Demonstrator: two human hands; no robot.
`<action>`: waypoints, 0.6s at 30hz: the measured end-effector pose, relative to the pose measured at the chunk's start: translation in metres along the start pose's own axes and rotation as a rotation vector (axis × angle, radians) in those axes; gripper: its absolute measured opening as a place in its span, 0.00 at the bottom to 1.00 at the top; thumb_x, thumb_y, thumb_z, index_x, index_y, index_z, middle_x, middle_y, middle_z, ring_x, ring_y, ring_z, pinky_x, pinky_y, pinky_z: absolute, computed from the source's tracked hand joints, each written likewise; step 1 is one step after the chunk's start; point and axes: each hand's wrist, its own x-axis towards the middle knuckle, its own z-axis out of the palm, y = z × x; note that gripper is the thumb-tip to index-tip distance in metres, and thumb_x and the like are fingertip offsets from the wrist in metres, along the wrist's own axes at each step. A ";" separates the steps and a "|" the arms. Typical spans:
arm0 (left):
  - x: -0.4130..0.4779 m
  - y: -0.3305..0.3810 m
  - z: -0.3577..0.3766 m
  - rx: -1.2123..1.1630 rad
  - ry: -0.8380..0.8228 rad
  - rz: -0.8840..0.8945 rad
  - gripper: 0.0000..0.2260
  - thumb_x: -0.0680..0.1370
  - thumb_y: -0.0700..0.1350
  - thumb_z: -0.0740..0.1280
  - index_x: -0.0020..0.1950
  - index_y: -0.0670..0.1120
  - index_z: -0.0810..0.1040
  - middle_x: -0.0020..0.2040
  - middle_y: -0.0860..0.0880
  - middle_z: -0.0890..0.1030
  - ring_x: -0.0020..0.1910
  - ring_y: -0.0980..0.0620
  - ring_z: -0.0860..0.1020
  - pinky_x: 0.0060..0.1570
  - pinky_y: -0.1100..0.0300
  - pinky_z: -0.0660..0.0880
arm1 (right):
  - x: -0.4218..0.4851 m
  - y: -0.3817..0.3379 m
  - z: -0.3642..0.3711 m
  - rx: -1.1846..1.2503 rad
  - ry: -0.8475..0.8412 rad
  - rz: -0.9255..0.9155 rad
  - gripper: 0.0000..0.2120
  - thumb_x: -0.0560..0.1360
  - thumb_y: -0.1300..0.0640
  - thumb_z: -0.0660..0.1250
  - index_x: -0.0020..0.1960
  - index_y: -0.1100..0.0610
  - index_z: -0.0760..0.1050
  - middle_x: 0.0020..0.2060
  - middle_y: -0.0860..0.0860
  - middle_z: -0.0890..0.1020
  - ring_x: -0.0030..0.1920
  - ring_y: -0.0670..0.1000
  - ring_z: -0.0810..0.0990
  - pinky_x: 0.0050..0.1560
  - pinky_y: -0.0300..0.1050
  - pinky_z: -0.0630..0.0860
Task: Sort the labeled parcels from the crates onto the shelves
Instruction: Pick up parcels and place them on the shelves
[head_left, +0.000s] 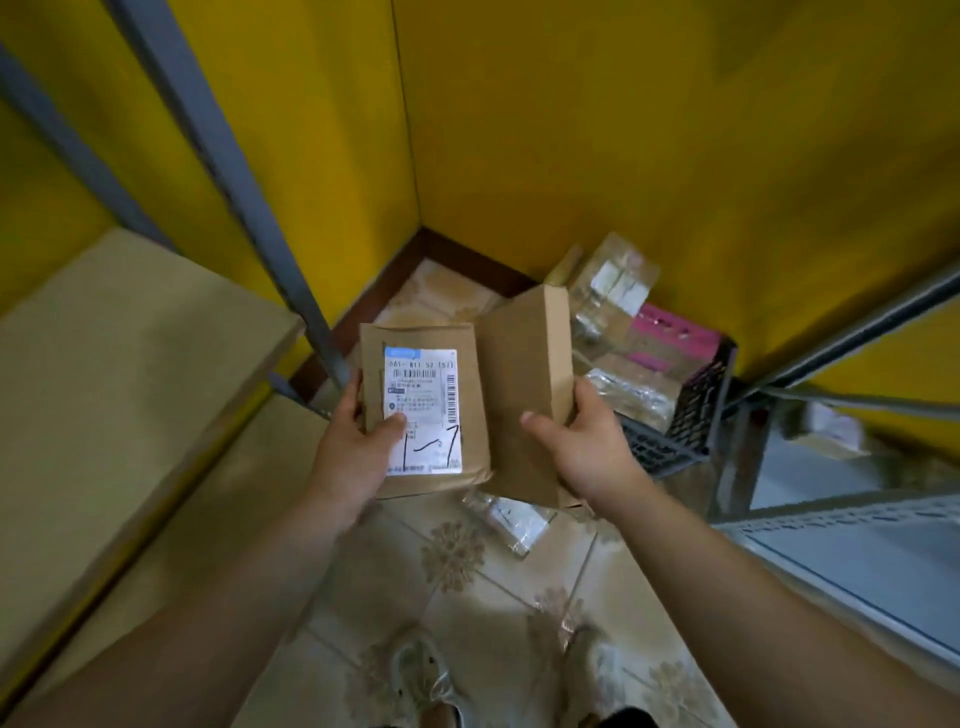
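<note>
Gripping the labeled parcel (470, 364) in the left hand (358, 447), thumb pressed on its white label (426, 387) marked 1-7. Clutching a plain brown parcel (524, 374) in the right hand (582, 441), fingers curled behind. Raised side by side over the tiled floor (483, 613), near the black crate (696, 400).
</note>
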 end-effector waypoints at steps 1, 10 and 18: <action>-0.012 0.023 -0.004 -0.010 -0.003 0.029 0.27 0.79 0.39 0.66 0.74 0.58 0.64 0.55 0.57 0.81 0.52 0.57 0.80 0.52 0.56 0.78 | -0.013 -0.018 -0.007 0.034 -0.018 -0.039 0.27 0.74 0.54 0.73 0.70 0.47 0.67 0.57 0.47 0.79 0.56 0.51 0.79 0.60 0.54 0.77; -0.127 0.153 0.012 -0.038 0.082 0.323 0.27 0.79 0.42 0.66 0.75 0.59 0.62 0.61 0.53 0.79 0.55 0.50 0.80 0.55 0.49 0.78 | -0.114 -0.121 -0.082 0.084 -0.075 -0.344 0.20 0.83 0.45 0.58 0.74 0.45 0.65 0.56 0.38 0.74 0.60 0.42 0.74 0.63 0.40 0.67; -0.210 0.200 0.019 -0.098 0.099 0.409 0.24 0.80 0.44 0.65 0.74 0.59 0.64 0.58 0.55 0.80 0.48 0.55 0.83 0.41 0.58 0.81 | -0.164 -0.145 -0.142 0.101 -0.051 -0.431 0.35 0.72 0.27 0.58 0.73 0.45 0.68 0.69 0.47 0.72 0.67 0.50 0.73 0.68 0.55 0.71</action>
